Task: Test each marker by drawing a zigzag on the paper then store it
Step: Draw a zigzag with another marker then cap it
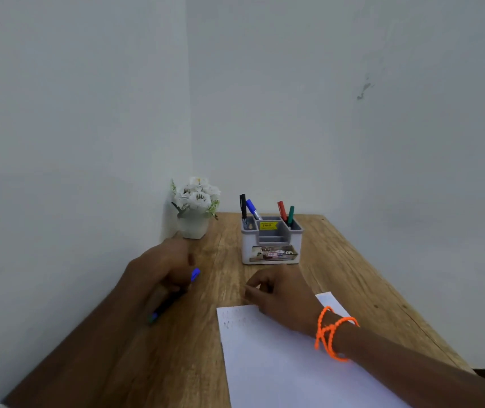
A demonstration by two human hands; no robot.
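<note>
Blurred blue marker (pixel 173 295) in left hand (pixel 158 269) (dark barrel, bright ends)

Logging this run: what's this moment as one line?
left hand: holds blue marker | right hand: on paper | organizer: four markers stored

Dim, flat light; soft focus throughout, wide-angle bending at edges.
</note>
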